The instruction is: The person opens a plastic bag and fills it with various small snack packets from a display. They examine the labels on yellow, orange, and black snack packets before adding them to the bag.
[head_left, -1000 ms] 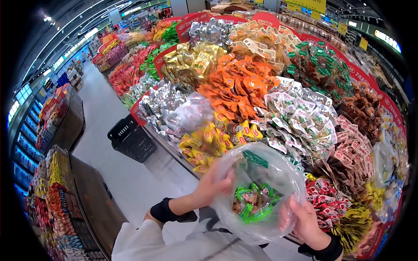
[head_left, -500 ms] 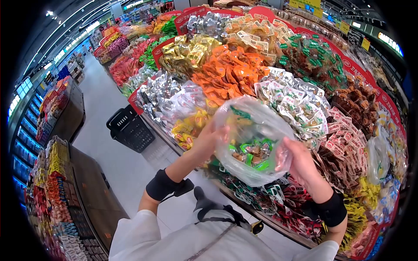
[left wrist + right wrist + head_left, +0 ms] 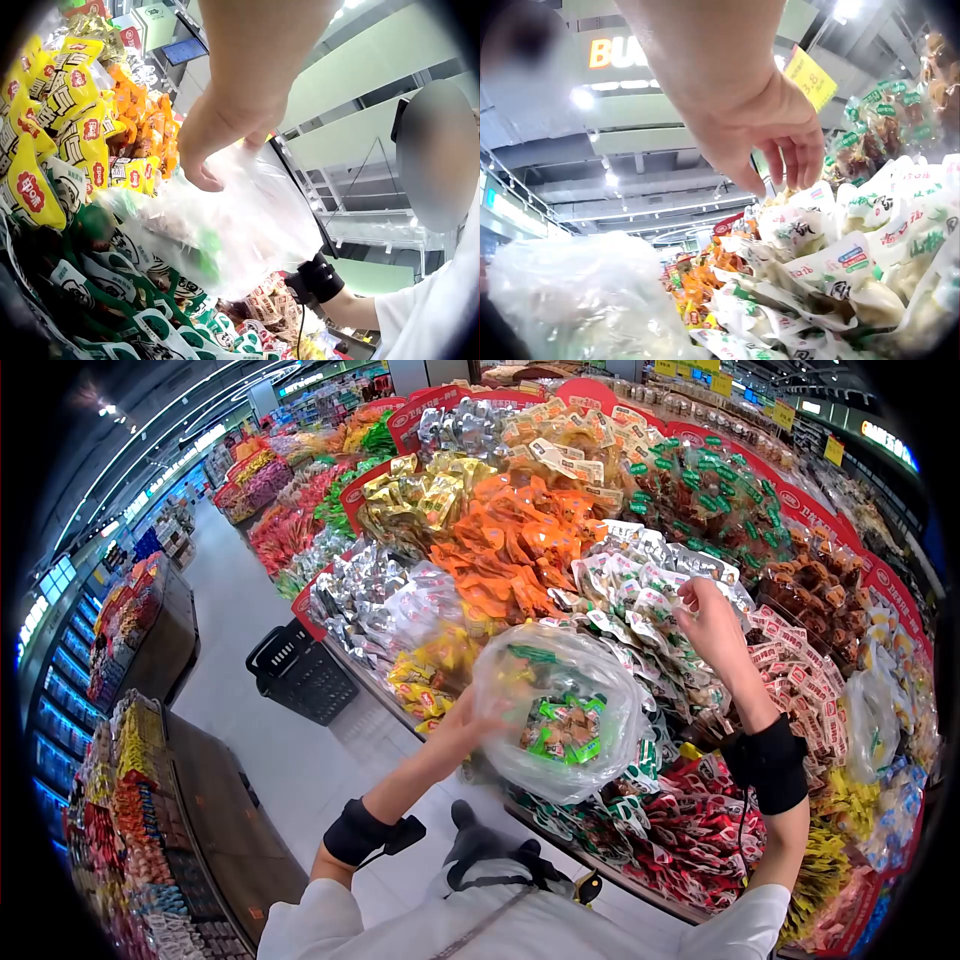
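Note:
The left hand [image 3: 468, 722] grips the rim of a clear plastic bag [image 3: 610, 760] at its left side; green-edged packets [image 3: 565, 730] lie inside it. In the left wrist view the left hand [image 3: 232, 120] pinches the bag [image 3: 255, 217]. The right hand [image 3: 712, 622] is over the white packets [image 3: 640, 595], right of the bag and apart from it. In the right wrist view the right hand [image 3: 769, 139] hangs with bent, spread fingers just above the white packets [image 3: 855, 270]; nothing shows in its grasp.
Orange packets [image 3: 515, 540], yellow packets [image 3: 425, 670] and red packets [image 3: 700, 830] fill the sloping display around the bag. A black basket [image 3: 300, 670] stands on the floor to the left. Another loose clear bag [image 3: 868, 725] lies at the right.
The right hand has let go of the bag's right side and moved up over the white packets. The left hand keeps its grip; the bag first moved up, then slightly down and left.

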Available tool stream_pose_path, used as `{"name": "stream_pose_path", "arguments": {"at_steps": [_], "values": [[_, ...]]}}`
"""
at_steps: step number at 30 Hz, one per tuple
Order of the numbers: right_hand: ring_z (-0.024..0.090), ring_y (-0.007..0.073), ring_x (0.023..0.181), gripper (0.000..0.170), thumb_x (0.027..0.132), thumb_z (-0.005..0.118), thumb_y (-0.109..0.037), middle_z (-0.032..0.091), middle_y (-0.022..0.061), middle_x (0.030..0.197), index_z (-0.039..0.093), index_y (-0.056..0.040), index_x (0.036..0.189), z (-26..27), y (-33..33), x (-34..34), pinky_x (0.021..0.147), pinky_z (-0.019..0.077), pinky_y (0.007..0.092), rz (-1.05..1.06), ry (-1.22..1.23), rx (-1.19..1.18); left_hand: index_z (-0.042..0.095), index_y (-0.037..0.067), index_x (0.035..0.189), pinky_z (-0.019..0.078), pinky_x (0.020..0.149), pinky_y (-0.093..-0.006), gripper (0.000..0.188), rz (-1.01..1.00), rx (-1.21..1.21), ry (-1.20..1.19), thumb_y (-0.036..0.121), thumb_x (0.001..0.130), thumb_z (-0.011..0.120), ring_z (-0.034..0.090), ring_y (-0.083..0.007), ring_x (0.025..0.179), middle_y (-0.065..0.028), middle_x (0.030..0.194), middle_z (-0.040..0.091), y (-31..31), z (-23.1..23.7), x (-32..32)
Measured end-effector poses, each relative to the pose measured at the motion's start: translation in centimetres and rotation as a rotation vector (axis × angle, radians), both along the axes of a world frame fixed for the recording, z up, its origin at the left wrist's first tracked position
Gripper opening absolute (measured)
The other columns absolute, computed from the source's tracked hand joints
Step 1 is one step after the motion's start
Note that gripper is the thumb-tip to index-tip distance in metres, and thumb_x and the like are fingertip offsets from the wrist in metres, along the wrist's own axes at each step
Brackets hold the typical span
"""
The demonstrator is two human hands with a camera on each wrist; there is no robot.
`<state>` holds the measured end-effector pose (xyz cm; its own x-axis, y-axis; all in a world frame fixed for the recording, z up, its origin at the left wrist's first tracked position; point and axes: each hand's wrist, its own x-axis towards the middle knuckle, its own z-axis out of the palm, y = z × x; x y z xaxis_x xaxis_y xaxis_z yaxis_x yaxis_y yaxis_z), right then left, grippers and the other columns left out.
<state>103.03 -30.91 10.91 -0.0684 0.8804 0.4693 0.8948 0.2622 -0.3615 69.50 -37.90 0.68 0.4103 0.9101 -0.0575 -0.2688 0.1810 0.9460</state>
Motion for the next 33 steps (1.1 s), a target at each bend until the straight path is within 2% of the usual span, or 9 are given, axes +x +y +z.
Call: {"name": "stream_pose_path", "arguments": {"at_steps": [3, 7, 11, 19, 23, 25, 28, 32, 33], "values": [[0.055, 0.0309, 0.084, 0.02, 0.072, 0.057, -0.012, 0.057, 0.0152, 0.088, 0.051, -0.0014, 0.089, -1.9, 2.2, 0.5, 0.07, 0.044, 0.0385, -0.068, -0.074, -0.102, 0.018, 0.009, 0.135, 0.0393, 0.089, -0.0325, 0.066, -0.005, 0.006, -0.005, 0.011, 0.079, 0.053, 0.044, -0.0177, 0.111, -0.0094, 0.125, 0.039, -0.5, 0.6, -0.3], [0.057, 0.0333, 0.074, 0.012, 0.072, 0.057, -0.013, 0.06, 0.0158, 0.074, 0.056, -0.0019, 0.077, -2.1, 3.0, 0.5, 0.065, 0.0448, 0.0406, -0.105, -0.109, -0.127, 0.014, 0.009, 0.136, 0.0399, 0.089, -0.0324, 0.068, -0.026, -0.036, -0.054, 0.008, 0.08, 0.051, 0.046, -0.0186, 0.11, -0.0111, 0.127, 0.038, -1.0, 0.6, -1.6], [0.057, 0.0334, 0.072, 0.008, 0.073, 0.055, -0.011, 0.059, 0.0151, 0.075, 0.056, -0.0029, 0.074, -2.2, 2.3, 0.4, 0.062, 0.0442, 0.0405, -0.11, -0.135, 0.014, 0.016, 0.01, 0.136, 0.0414, 0.087, -0.031, 0.064, -0.004, -0.038, -0.034, 0.005, 0.081, 0.048, 0.047, -0.0186, 0.109, -0.0117, 0.125, 0.039, -1.1, -0.3, -3.1], [0.059, 0.0272, 0.07, 0.016, 0.081, 0.054, -0.017, 0.059, 0.014, 0.075, 0.055, -0.0017, 0.083, 6.1, 0.2, -3.3, 0.062, 0.0446, 0.0346, -0.23, 0.103, 0.308, 0.02, 0.01, 0.134, 0.0424, 0.087, -0.0327, 0.058, 0.021, 0.097, -0.016, 0.007, 0.083, 0.046, 0.047, -0.0228, 0.109, -0.0129, 0.126, 0.038, -2.6, 0.1, -6.1], [0.054, 0.008, 0.059, 0.018, 0.083, 0.054, -0.014, 0.057, 0.0043, 0.065, 0.054, 0.0035, 0.082, 9.1, -0.5, -5.8, 0.054, 0.0415, 0.0226, 0.045, 0.374, 0.21, 0.026, 0.005, 0.131, 0.0408, 0.088, -0.0314, 0.053, 0.134, 0.218, 0.029, 0.005, 0.082, 0.048, 0.046, -0.023, 0.109, -0.0131, 0.124, 0.04, -3.6, 0.2, -7.2], [0.052, 0.0057, 0.058, 0.016, 0.083, 0.054, -0.015, 0.056, 0.0011, 0.065, 0.055, 0.0012, 0.08, 9.2, -1.0, -7.5, 0.053, 0.0407, 0.0199, 0.302, 0.583, 0.071, 0.033, 0.003, 0.125, 0.0407, 0.086, -0.0313, 0.046, 0.208, 0.296, 0.057, 0.005, 0.082, 0.048, 0.047, -0.0218, 0.109, -0.0118, 0.121, 0.043, -4.7, 1.1, -7.0], [0.05, 0.004, 0.056, 0.013, 0.082, 0.055, -0.014, 0.055, -0.0017, 0.064, 0.057, -0.0024, 0.077, 8.6, -2.7, -10.6, 0.052, 0.0408, 0.0188, 0.467, 0.667, -0.123, 0.038, 0.002, 0.118, 0.0407, 0.085, -0.0323, 0.037, 0.276, 0.372, 0.066, 0.006, 0.082, 0.047, 0.048, -0.021, 0.107, -0.0104, 0.118, 0.046, -6.7, 2.3, -6.3], [0.051, 0.0055, 0.056, 0.012, 0.08, 0.056, -0.013, 0.055, 0.0002, 0.063, 0.057, -0.0013, 0.076, 7.2, -4.5, -12.4, 0.051, 0.0408, 0.0195, 0.583, 0.654, -0.301, 0.039, 0.002, 0.117, 0.0411, 0.085, -0.0328, 0.036, 0.309, 0.432, 0.07, 0.006, 0.082, 0.047, 0.049, -0.0214, 0.106, -0.0105, 0.116, 0.047, -9.2, 3.5, -5.2], [0.047, 0.0027, 0.056, 0.013, 0.082, 0.056, -0.015, 0.052, -0.0044, 0.064, 0.056, -0.0049, 0.075, 7.1, -5.3, -12.8, 0.052, 0.0382, 0.0175, 0.557, 0.641, -0.323, 0.039, 0.002, 0.117, 0.0411, 0.085, -0.0328, 0.035, 0.314, 0.435, 0.079, 0.006, 0.082, 0.047, 0.049, -0.0213, 0.107, -0.0104, 0.116, 0.047, -9.7, 3.7, -4.8]]}}
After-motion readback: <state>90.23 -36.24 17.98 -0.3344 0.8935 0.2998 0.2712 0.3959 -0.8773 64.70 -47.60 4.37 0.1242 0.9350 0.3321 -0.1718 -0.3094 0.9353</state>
